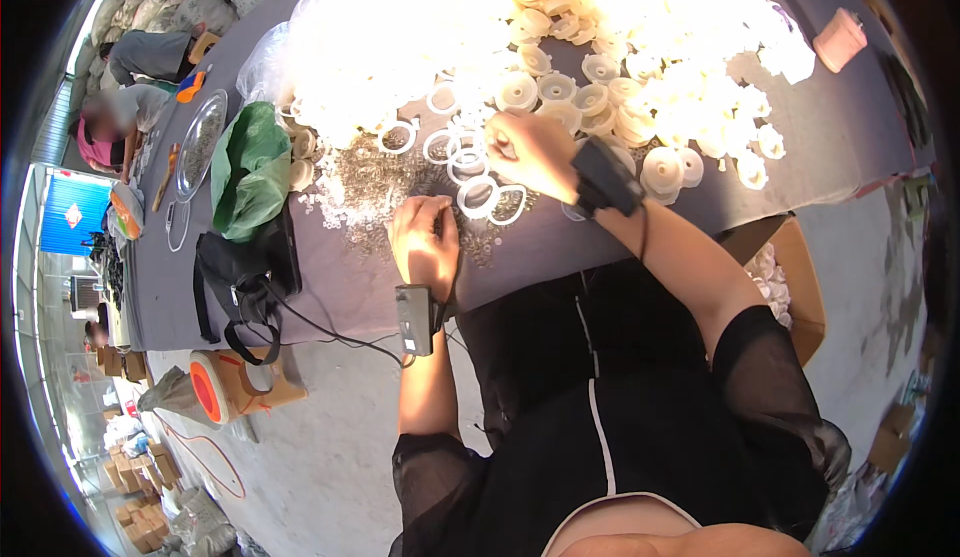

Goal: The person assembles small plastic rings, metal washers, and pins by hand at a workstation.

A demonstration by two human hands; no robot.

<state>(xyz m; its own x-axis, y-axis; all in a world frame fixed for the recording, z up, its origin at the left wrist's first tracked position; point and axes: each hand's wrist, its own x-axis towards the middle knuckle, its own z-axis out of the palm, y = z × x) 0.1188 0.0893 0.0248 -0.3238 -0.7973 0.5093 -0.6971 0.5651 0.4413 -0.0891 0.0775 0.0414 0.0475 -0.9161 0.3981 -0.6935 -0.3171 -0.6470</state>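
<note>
My left hand [425, 240] rests at the near edge of a pile of small clear and grey pieces [368, 192], its fingers curled toward the thumb; whatever it pinches is too small to tell. My right hand [535, 153], fingers bent closed, is over the table beside several loose white rings [478, 197]. What it holds, if anything, is hidden by the fingers. Right behind it lie many off-white round plastic cups with flanges [557, 87], heaped toward the far side, where glare washes out detail. Each wrist carries a strapped black device.
A green plastic bag [250, 172] and a black bag [245, 277] with a cable lie left on the grey-covered table [335, 297]. A pink cup [840, 40] stands far right. Below are a carton of white parts [800, 297] and an orange-white bucket [215, 387]. Other people work far left.
</note>
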